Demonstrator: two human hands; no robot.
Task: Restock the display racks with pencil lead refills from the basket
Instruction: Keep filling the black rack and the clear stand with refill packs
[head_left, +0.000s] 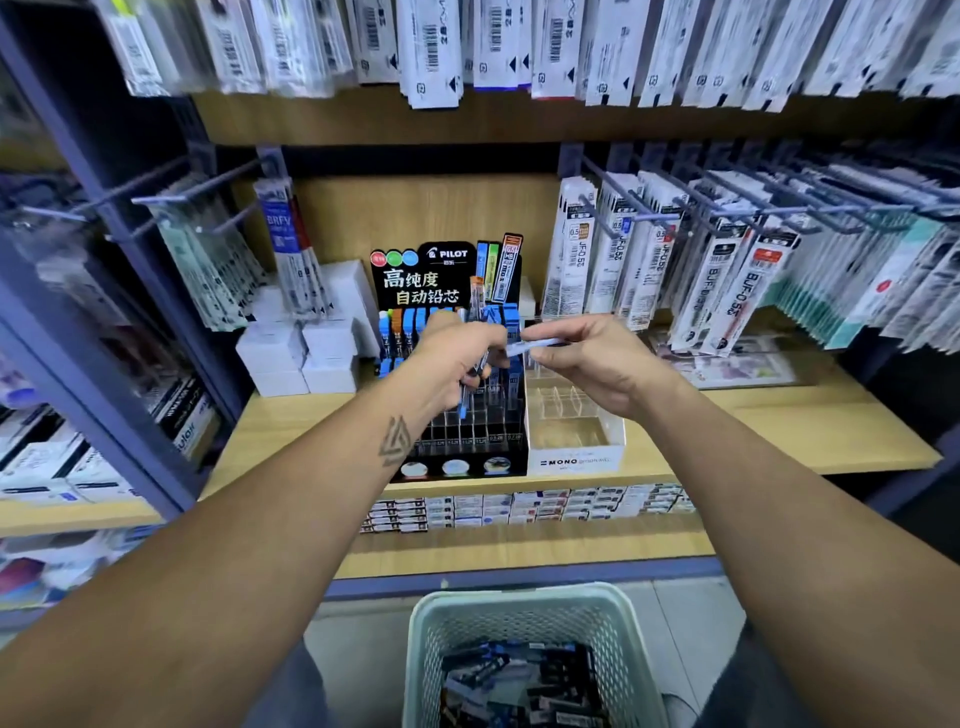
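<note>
Left hand (457, 358): fingers curled round small bunch of lead refill tubes (478, 332), slim clear cases, one standing upright above knuckles. Right hand (587, 358): thumb and fingers pinch single pale-blue refill tube (535, 345), lying level, tip toward left hand. Both hands above black Pilot rack (467, 436) at shelf (779, 431) front edge; rear slots hold blue- and orange-capped tubes, front slots bare. White Mono rack (576, 452) touching its right side. Pale-green basket (519, 613) below shelf, dark refill packs inside.
</note>
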